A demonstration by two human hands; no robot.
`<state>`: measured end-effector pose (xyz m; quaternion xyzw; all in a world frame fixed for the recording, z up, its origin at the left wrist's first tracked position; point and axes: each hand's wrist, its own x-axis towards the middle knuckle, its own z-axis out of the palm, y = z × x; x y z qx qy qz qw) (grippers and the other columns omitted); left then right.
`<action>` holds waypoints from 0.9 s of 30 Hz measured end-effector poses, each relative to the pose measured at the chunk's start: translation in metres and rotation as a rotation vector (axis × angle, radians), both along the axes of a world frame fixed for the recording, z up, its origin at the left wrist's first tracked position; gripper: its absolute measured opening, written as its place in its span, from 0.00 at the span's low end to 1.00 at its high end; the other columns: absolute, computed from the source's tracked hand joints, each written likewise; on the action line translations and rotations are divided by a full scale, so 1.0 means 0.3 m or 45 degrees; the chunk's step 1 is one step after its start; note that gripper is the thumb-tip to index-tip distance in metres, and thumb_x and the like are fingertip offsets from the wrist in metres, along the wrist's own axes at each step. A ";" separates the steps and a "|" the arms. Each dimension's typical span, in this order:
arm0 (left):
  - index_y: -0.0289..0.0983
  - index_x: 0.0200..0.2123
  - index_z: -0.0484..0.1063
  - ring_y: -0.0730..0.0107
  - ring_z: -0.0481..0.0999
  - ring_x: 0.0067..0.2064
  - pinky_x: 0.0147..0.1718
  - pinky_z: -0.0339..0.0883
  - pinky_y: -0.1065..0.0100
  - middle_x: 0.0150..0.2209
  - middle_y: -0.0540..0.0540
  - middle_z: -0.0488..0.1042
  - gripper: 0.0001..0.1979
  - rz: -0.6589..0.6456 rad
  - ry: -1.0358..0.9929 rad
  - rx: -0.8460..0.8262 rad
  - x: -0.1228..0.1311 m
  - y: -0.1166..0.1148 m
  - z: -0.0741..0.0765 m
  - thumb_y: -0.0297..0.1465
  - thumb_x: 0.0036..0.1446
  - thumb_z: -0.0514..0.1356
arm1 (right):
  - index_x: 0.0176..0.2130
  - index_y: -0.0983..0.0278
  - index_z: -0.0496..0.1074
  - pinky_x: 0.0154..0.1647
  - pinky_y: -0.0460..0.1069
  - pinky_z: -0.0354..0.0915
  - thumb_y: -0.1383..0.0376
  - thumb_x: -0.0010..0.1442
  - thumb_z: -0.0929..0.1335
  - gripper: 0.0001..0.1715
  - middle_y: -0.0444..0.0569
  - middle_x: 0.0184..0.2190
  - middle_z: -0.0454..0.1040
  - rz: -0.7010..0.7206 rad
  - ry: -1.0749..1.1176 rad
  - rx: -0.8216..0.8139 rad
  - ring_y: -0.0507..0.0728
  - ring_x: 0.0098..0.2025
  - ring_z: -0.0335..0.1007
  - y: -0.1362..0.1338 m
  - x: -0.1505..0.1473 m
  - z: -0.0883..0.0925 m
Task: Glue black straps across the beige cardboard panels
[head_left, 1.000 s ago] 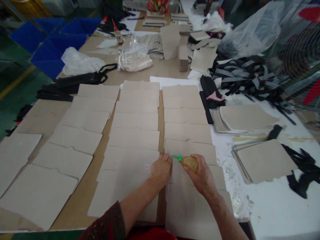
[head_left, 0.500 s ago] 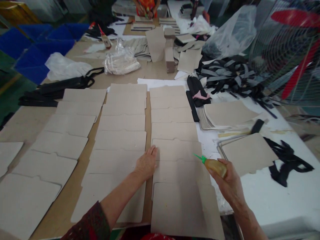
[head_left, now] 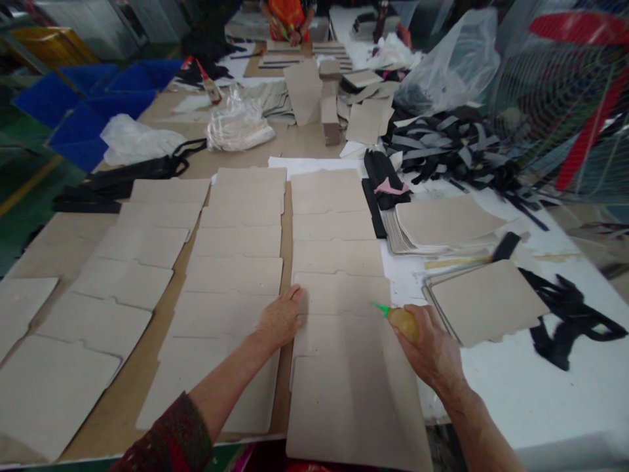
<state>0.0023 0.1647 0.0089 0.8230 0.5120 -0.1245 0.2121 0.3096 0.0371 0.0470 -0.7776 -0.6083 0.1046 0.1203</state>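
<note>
Several grey card panels (head_left: 339, 255) lie overlapped in rows along the table. My left hand (head_left: 279, 319) rests flat, fingers out, on the edge of a panel between the two middle rows. My right hand (head_left: 428, 351) is wrapped round a small amber glue bottle (head_left: 401, 322) with a green nozzle. The nozzle points left, just over the right edge of a panel in the right-hand row.
Two stacks of grey card (head_left: 445, 223) (head_left: 486, 298) sit to the right on white paper, with black straps (head_left: 565, 321) beside them. Black strips (head_left: 452, 147), plastic bags (head_left: 238, 128) and blue bins (head_left: 83, 98) lie farther back. Another person (head_left: 287, 16) works at the far end.
My right hand drew the glue bottle from beside my left hand out to the right edge of the row. My left hand opened flat and stayed on the panels.
</note>
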 end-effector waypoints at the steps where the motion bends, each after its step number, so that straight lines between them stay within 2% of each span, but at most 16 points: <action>1: 0.37 0.65 0.54 0.60 0.56 0.69 0.66 0.55 0.62 0.70 0.40 0.53 0.37 0.000 -0.001 0.001 0.000 0.001 0.001 0.24 0.51 0.59 | 0.51 0.56 0.64 0.27 0.50 0.63 0.55 0.63 0.65 0.18 0.48 0.46 0.72 0.012 -0.010 -0.007 0.57 0.34 0.73 0.002 0.005 0.007; 7: 0.37 0.64 0.54 0.60 0.57 0.68 0.66 0.55 0.62 0.69 0.39 0.54 0.36 0.002 -0.020 -0.003 -0.006 0.006 -0.004 0.25 0.51 0.60 | 0.50 0.56 0.64 0.30 0.51 0.66 0.56 0.63 0.66 0.17 0.47 0.44 0.72 0.068 0.063 -0.023 0.57 0.35 0.74 0.002 0.020 0.021; 14: 0.38 0.64 0.54 0.60 0.58 0.68 0.65 0.56 0.62 0.70 0.40 0.53 0.38 0.014 -0.041 -0.010 -0.010 0.006 -0.012 0.24 0.50 0.59 | 0.51 0.57 0.63 0.28 0.50 0.65 0.55 0.64 0.64 0.18 0.48 0.46 0.72 0.078 0.074 -0.024 0.56 0.34 0.75 0.009 -0.010 0.006; 17: 0.38 0.65 0.53 0.60 0.56 0.69 0.66 0.55 0.62 0.70 0.40 0.53 0.38 0.014 -0.046 -0.015 -0.011 0.006 -0.019 0.24 0.50 0.59 | 0.52 0.57 0.64 0.28 0.50 0.64 0.52 0.63 0.64 0.19 0.48 0.47 0.72 0.017 0.082 -0.015 0.56 0.33 0.74 0.010 -0.017 -0.009; 20: 0.37 0.65 0.53 0.60 0.57 0.69 0.66 0.55 0.63 0.70 0.40 0.53 0.39 0.014 -0.041 -0.023 -0.012 0.003 -0.026 0.25 0.49 0.61 | 0.52 0.57 0.64 0.33 0.52 0.67 0.48 0.62 0.64 0.24 0.49 0.48 0.72 -0.144 0.190 0.106 0.59 0.39 0.74 0.017 -0.026 -0.034; 22: 0.38 0.65 0.53 0.59 0.59 0.68 0.65 0.57 0.62 0.70 0.41 0.53 0.39 0.014 -0.035 -0.022 -0.013 0.000 -0.027 0.26 0.49 0.61 | 0.53 0.58 0.63 0.38 0.53 0.68 0.46 0.60 0.66 0.28 0.50 0.47 0.72 -0.257 0.350 0.219 0.60 0.43 0.73 0.039 -0.040 -0.049; 24: 0.40 0.64 0.55 0.59 0.60 0.67 0.64 0.59 0.63 0.70 0.41 0.53 0.38 0.000 -0.035 -0.014 -0.012 -0.001 -0.023 0.27 0.50 0.62 | 0.53 0.59 0.63 0.41 0.54 0.69 0.45 0.57 0.67 0.31 0.49 0.45 0.72 -0.296 0.501 0.263 0.60 0.45 0.72 0.081 -0.063 -0.058; 27: 0.39 0.61 0.60 0.60 0.65 0.64 0.61 0.64 0.64 0.67 0.41 0.60 0.29 -0.016 -0.033 0.015 -0.006 0.010 -0.011 0.27 0.56 0.60 | 0.53 0.59 0.64 0.43 0.55 0.69 0.48 0.57 0.68 0.30 0.49 0.45 0.71 -0.197 0.573 0.258 0.60 0.45 0.72 0.175 -0.111 -0.058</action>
